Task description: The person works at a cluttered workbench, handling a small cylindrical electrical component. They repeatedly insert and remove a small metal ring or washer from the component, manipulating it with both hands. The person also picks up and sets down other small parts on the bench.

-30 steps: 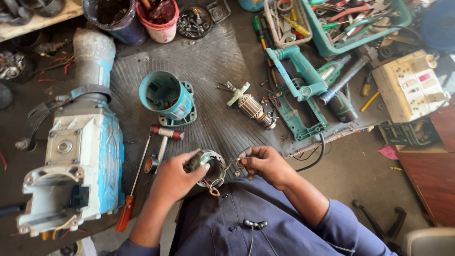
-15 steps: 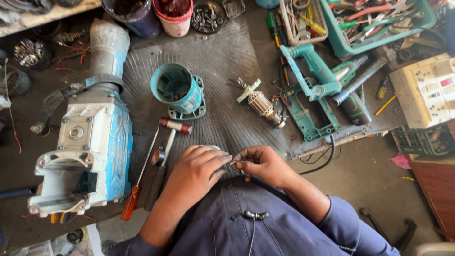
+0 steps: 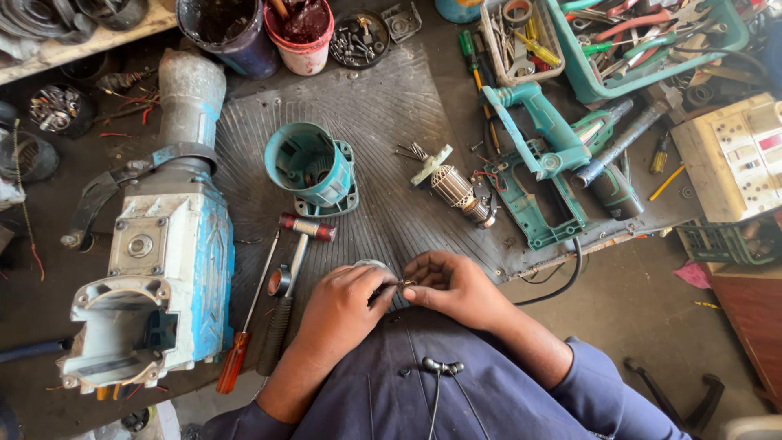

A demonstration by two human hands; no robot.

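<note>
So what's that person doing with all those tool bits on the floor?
A person in a blue work shirt sits over a ribbed mat covered in taken-apart power tool pieces. The left hand cups a small round metal part, mostly hidden, while the right hand pinches something tiny right beside it. Just past the hands lie a small hammer, a red-handled screwdriver, a teal motor housing and a copper-wound rotor. A big blue demolition hammer body lies on the left.

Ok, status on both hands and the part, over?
Left hand and right hand together at the mat's near edge, pinching a small metal part, mostly hidden. Hammer and screwdriver lie just left, apart.
</note>
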